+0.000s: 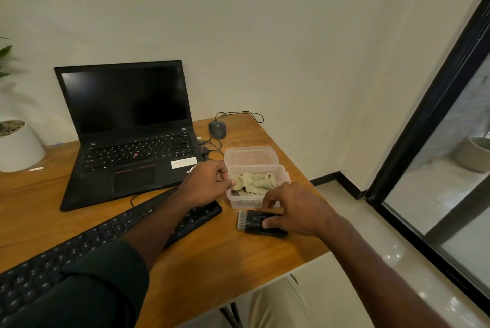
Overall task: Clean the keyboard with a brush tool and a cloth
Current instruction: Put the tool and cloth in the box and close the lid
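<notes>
A black external keyboard (106, 229) lies diagonally across the wooden desk (225, 261), partly under my left forearm. To its right lies a black brush tool (254, 221) with pale bristles at its left end. My right hand (297, 211) arches over the brush, thumb on its top and fingers curled at its far edge. Just behind stands a clear plastic container (244, 201) with a beige cloth (254, 181) inside. My left hand (206, 184) grips the container's left rim with curled fingers.
The container's clear lid (250, 156) lies right behind it. An open black laptop (127, 128) stands at the back, with a wired mouse (217, 128) and its cable to the right. A white plant pot (18, 147) sits far left. The desk's right edge drops to the tiled floor.
</notes>
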`<state>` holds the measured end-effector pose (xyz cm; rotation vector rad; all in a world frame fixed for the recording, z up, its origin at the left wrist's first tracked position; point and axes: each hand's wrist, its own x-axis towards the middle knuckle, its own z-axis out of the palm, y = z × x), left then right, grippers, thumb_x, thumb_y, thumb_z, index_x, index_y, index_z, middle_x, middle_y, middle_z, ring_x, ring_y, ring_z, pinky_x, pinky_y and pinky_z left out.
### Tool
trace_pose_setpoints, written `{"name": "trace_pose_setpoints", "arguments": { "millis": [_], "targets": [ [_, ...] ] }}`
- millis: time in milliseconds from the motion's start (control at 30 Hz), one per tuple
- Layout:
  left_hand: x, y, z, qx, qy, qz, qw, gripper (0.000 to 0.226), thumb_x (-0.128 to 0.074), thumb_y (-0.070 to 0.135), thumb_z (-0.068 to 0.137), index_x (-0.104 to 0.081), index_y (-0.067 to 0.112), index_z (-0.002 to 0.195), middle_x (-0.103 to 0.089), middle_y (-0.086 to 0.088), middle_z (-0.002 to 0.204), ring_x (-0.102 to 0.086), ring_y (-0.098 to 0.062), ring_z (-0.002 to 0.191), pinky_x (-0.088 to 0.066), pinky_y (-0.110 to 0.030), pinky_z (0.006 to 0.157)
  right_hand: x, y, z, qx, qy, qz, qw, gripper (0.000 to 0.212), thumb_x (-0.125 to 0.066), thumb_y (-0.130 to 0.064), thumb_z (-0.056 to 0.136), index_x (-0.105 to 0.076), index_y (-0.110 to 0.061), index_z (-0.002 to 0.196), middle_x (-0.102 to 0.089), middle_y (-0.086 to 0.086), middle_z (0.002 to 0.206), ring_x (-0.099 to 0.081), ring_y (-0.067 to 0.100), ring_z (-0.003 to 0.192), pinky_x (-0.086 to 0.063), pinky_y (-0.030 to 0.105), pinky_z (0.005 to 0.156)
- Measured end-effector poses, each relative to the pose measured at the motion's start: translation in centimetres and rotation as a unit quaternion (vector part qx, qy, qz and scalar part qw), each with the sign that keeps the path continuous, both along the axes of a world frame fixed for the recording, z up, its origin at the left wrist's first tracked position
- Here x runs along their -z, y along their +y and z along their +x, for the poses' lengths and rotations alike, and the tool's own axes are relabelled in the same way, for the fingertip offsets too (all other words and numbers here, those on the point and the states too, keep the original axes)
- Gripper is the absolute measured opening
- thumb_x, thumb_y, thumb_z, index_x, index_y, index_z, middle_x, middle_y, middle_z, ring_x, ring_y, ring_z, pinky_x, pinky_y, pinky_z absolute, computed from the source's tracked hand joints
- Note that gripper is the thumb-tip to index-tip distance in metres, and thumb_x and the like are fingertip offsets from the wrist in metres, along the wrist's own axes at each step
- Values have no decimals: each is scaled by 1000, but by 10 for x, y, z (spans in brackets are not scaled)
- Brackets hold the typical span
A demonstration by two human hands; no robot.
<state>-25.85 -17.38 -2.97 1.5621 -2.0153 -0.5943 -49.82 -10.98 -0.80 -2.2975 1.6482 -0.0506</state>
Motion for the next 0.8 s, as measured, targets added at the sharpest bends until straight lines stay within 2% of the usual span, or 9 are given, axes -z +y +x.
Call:
{"name": "trace_pose_setpoints", "arguments": {
  "millis": [133, 233, 367, 467, 567, 667, 733, 800],
  "targets": [
    [-3, 7, 2, 6, -10, -3, 1000, 18, -75, 32, 85, -61, 22, 79, -61, 5, 68, -54, -12, 62, -49, -36, 58, -1, 8, 11, -4, 108, -32, 994, 63, -71, -64, 78, -55, -39, 134, -57, -1, 130, -51, 19, 116, -50, 35, 91],
    [-4, 10, 4, 6, -20, -11, 1000, 18, -75, 33, 85, -61, 23, 79, -60, 8, 71, -55, -11, 65, -49, -35, 61, 3, 14, 20, -25, 144, -40, 989, 65, -69, -61, 83, -51, -33, 139, -55, 2, 136, -48, 23, 125, -44, 38, 100],
    [-7, 14, 4, 5, -23, -3, 1000, 18, -74, 33, 86, -61, 24, 80, -61, 7, 75, -56, -13, 69, -51, -38, 65, 19, 15, 26, -48, 153, -73, 984, 55, -67, -56, 87, -55, -27, 132, -62, 1, 128, -53, 19, 121, -38, 40, 106],
    [-8, 17, 5, 6, -21, -3, 1000, 17, -74, 31, 87, -61, 23, 79, -60, 8, 72, -54, -12, 67, -48, -34, 62, 23, 14, 24, -44, 131, -69, 988, 55, -67, -60, 83, -57, -28, 127, -64, -1, 122, -55, 18, 115, -42, 38, 103],
    [-8, 19, 8, 1, -17, -4, 1000, 16, -72, 28, 88, -60, 24, 78, -58, 10, 70, -53, -10, 66, -47, -32, 62, 19, 16, 22, -34, 40, -35, 998, 58, -66, -65, 79, -56, -28, 124, -66, -5, 116, -61, 11, 101, -55, 32, 88],
    [-9, 19, 11, -5, -19, -3, 1000, 15, -69, 24, 90, -61, 24, 77, -58, 10, 72, -52, -9, 66, -44, -31, 60, 5, 18, 16, -4, -132, 41, 990, 52, -75, -53, 79, -51, -29, 119, -62, -10, 115, -63, 10, 96, -60, 29, 79],
    [-10, 18, 12, -6, -19, -3, 1000, 16, -66, 19, 91, -61, 23, 77, -59, 9, 70, -53, -10, 64, -46, -32, 59, -7, 21, 13, 28, -276, 93, 956, 53, -82, -36, 79, -49, -27, 119, -62, -9, 115, -66, 14, 96, -62, 32, 74],
    [-11, 16, 13, -8, -20, -6, 1000, 18, -64, 17, 92, -61, 23, 76, -60, 8, 68, -53, -9, 62, -45, -31, 58, -19, 21, 15, 67, -410, 132, 900, 54, -84, -25, 79, -53, -26, 123, -65, -4, 113, -68, 11, 89, -57, 24, 63]
  ]
}}
